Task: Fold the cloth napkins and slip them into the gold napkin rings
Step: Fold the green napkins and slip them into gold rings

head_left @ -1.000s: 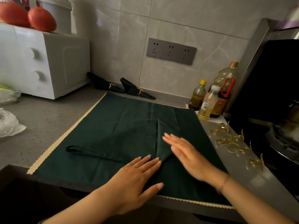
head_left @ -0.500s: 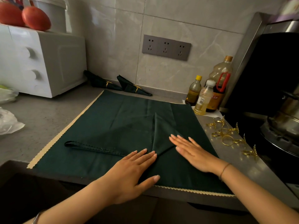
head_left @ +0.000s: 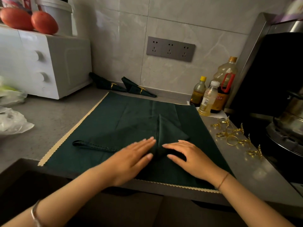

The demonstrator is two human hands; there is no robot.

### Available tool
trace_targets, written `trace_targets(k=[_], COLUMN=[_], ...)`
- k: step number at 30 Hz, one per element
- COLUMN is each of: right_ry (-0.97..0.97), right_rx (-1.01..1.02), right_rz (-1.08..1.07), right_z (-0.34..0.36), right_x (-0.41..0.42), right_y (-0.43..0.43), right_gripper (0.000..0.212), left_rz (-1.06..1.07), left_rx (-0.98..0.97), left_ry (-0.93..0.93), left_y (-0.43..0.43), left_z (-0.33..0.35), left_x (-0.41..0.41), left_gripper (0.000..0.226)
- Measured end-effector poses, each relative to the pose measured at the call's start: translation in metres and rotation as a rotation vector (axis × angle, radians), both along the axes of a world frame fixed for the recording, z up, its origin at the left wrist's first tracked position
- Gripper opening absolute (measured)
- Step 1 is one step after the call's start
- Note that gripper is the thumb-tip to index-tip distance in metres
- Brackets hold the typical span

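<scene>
"Starting at the left, where is the napkin?"

"The dark green napkin (head_left: 170,130) lies on the green placemat (head_left: 114,112) on the tabletop (head_left: 49,122). Its long folded tail reaches left and its right flap is turned up to a centre seam."

"And the hands?"

"The left hand (head_left: 131,157) lies flat, fingers straight, just left of the seam. The right hand (head_left: 191,156) presses just right of it, fingers slightly arched. Neither grips anything. The gold napkin rings (head_left: 232,140) lie loose further right."

"How will it handle?"

"Light, soft and limp, I'd judge, so creases need pressing. Take the tail by its scalloped edge."

"What has changed?"

"Half a second ago the left hand sat lower. The right lay flatter, covering the flap's corner, which now shows."
</scene>
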State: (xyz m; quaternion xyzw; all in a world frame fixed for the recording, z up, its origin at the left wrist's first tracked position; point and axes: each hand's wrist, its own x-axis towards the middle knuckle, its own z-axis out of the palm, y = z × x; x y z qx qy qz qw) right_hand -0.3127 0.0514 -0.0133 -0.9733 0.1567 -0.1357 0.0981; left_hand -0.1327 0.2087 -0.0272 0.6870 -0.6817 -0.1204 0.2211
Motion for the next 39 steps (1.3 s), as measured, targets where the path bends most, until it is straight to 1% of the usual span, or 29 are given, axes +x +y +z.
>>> trace_targets(k=[2, 4, 5, 6, 8, 12, 13, 15, 17, 18, 20, 21, 23, 24, 28, 30, 31, 34, 37, 39], right_ry=[-0.03, -0.034, -0.038, -0.044, -0.058, -0.176, -0.186, -0.188, -0.202, -0.209, -0.219, -0.217, -0.217, -0.221, -0.199, -0.158, -0.138, -0.102, -0.094, -0.092], right_rx=[-0.021, -0.046, -0.068, -0.099, -0.17, -0.298, -0.331, -0.377, -0.372, -0.349, -0.298, -0.275, -0.253, -0.247, -0.269, -0.335, -0.361, -0.405, -0.359, -0.307], right_rz=[0.063, 0.096, 0.103, 0.104, 0.094, 0.078, 0.083, 0.099, 0.1, 0.091, 0.073, 0.067, 0.054, 0.049, 0.055, 0.092, 0.115, 0.142, 0.114, 0.072], right_z=[-0.001, -0.005, -0.008, -0.01, -0.014, -0.018, -0.02, -0.023, -0.022, -0.02, -0.015, -0.012, -0.01, -0.009, -0.012, -0.013, -0.013, -0.012, -0.011, -0.014], right_x=[0.007, 0.015, 0.019, 0.023, 0.03, 0.043, 0.044, 0.042, 0.035, 0.029, 0.012, 0.003, -0.016, -0.024, -0.041, -0.043, -0.042, -0.042, -0.038, -0.036], right_y=[0.012, 0.023, 0.027, 0.03, 0.032, 0.035, 0.035, 0.032, 0.026, 0.023, 0.014, 0.01, 0.003, 0.0, -0.006, -0.006, -0.005, -0.004, -0.004, -0.004], right_gripper=[0.039, 0.043, 0.046, 0.046, 0.038, 0.018, 0.018, 0.024, 0.029, 0.03, 0.031, 0.031, 0.031, 0.03, 0.029, 0.029, 0.029, 0.03, 0.027, 0.024], left_rz=[0.059, 0.073, 0.072, 0.068, 0.066, 0.072, 0.065, 0.044, 0.035, 0.037, 0.048, 0.052, 0.001, -0.056, -0.322, -0.409, -0.444, -0.503, -0.512, -0.494], left_rx=[0.03, 0.109, 0.146, 0.166, 0.167, 0.165, 0.169, 0.164, 0.121, 0.084, 0.015, -0.001, -0.035, -0.062, -0.248, -0.303, -0.306, -0.28, -0.229, -0.229], left_ry=[-0.066, -0.143, -0.17, -0.186, -0.196, -0.178, -0.173, -0.135, -0.089, -0.105, -0.221, -0.3, -0.476, -0.538, -0.729, -0.79, -0.805, -0.813, -0.742, -0.671], left_y=[-0.002, -0.003, -0.004, -0.005, -0.006, -0.008, -0.008, -0.009, -0.01, -0.011, -0.012, -0.013, -0.015, -0.015, -0.021, -0.024, -0.024, -0.03, -0.033, -0.034], left_z=[0.007, 0.005, 0.002, -0.001, -0.005, -0.004, -0.003, 0.002, 0.01, 0.013, 0.02, 0.022, 0.023, 0.022, 0.019, 0.019, 0.02, 0.023, 0.021, 0.017], left_x=[0.018, 0.029, 0.03, 0.03, 0.026, 0.03, 0.031, 0.033, 0.041, 0.048, 0.064, 0.071, 0.082, 0.084, 0.087, 0.088, 0.089, 0.091, 0.095, 0.098], left_gripper=[0.064, 0.069, 0.067, 0.06, 0.05, 0.048, 0.048, 0.048, 0.046, 0.044, 0.04, 0.043, 0.052, 0.052, 0.046, 0.035, 0.032, 0.038, 0.038, 0.036])
